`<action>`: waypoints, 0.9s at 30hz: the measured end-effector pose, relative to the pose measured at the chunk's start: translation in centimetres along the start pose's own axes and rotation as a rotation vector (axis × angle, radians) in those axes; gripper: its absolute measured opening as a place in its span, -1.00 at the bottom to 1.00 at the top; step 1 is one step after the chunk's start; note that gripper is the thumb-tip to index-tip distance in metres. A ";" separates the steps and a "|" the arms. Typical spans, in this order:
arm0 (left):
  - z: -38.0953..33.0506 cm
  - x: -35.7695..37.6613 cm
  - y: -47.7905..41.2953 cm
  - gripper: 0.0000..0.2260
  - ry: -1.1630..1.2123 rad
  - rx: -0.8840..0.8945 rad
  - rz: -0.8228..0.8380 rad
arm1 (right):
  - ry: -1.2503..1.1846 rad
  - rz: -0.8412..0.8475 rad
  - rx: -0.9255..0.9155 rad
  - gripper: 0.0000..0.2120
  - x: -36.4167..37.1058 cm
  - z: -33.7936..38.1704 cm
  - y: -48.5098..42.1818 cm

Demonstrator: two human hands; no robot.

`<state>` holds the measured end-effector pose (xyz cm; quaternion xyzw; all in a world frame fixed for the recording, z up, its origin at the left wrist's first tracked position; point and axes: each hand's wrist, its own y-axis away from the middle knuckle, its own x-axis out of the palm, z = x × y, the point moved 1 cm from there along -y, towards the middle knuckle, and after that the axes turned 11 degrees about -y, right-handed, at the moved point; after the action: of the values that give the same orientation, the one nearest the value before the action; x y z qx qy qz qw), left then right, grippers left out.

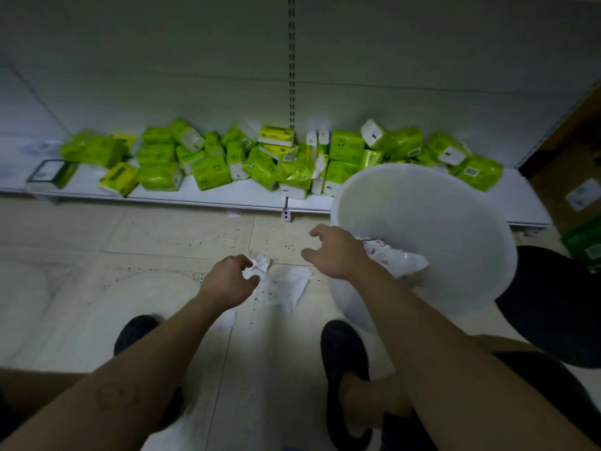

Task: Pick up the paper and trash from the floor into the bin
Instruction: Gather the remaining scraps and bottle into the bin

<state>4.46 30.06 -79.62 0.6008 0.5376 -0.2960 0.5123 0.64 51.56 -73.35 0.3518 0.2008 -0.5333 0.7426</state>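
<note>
Leaning toward the person in the head view, the white bin (439, 222) sits just right of the right hand (335, 252). It holds crumpled white paper scraps (396, 258) close behind that wrist. The right hand grips nothing, its fingers loosely spread. The left hand (227, 281) pinches a crumpled white wad (258, 263) at its fingertips. A flatter, creased white sheet (286, 288) lies on the tiled floor (162, 232) just right of the left hand.

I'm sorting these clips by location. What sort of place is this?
Probably a shop aisle: a low white shelf with a slotted upright, piled with green tissue packs, above a tiled floor.
</note>
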 end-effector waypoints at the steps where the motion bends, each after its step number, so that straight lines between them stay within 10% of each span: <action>1: 1.2 0.3 0.0 -0.59 -0.002 -0.026 0.013 | 0.088 0.019 -0.027 -0.49 0.9 0.4 -0.1; 6: 6.3 3.2 -0.2 -0.56 0.024 -0.127 0.092 | 0.279 0.083 -0.123 -0.55 5.1 1.8 -2.2; 17: 14.3 14.3 -5.0 -0.57 0.047 -0.204 0.372 | 0.223 0.573 0.265 -0.59 22.0 -8.6 -9.2; 27: 16.2 22.2 -8.5 -0.40 -0.137 -0.170 0.425 | 0.248 0.504 0.278 -0.42 28.5 -14.4 -13.7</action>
<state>4.99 21.68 -107.09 0.6337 0.3862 -0.1751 0.6471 -1.06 41.10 -106.48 0.5512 0.1215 -0.3078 0.7660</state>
